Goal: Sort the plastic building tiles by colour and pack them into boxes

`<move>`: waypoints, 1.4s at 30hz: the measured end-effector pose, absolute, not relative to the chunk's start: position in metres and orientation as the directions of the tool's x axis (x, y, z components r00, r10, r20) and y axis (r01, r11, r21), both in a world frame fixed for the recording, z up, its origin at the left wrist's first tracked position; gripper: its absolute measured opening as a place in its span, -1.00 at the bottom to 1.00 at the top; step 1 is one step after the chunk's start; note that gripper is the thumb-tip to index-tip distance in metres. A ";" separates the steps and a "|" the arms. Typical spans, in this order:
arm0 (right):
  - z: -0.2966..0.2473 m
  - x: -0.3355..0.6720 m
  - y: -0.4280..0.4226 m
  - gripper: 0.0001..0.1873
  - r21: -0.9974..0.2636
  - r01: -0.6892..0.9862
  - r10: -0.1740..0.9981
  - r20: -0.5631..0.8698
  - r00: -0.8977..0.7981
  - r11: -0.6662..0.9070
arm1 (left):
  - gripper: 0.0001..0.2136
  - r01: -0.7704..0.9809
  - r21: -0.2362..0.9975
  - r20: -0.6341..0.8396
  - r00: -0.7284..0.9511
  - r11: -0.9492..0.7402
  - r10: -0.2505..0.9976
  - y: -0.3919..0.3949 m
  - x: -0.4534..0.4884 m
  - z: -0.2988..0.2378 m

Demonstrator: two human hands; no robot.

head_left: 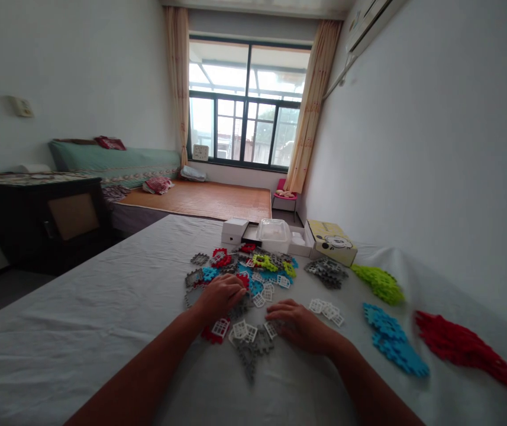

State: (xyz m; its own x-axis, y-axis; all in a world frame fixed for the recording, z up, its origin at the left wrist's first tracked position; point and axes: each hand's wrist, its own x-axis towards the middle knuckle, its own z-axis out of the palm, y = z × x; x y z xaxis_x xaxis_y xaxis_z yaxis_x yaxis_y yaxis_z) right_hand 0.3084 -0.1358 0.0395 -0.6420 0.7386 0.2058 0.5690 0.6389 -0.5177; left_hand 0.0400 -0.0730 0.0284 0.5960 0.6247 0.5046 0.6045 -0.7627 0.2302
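A mixed heap of flat plastic building pieces (253,269) in red, blue, green, grey and white lies on the white sheet (102,319). My left hand (221,294) rests on the heap's near left part, fingers curled over pieces. My right hand (300,324) lies palm down just right of several white window pieces (243,330) and grey pieces (253,349), fingers bent at them. What either hand grips is hidden.
Sorted piles lie to the right: grey (326,272), green (380,284), blue (393,340), red (466,349), white (326,310). Boxes (330,241) and a clear tub (274,232) stand at the far edge. A wall runs along the right; a bed (200,198) and dark cabinet (40,213) lie beyond.
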 end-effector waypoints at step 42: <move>0.041 0.306 -0.140 -0.69 -0.562 0.575 0.775 0.210 -0.597 0.595 | -0.69 0.623 0.211 0.464 0.614 -0.753 0.638 -0.075 0.040 0.029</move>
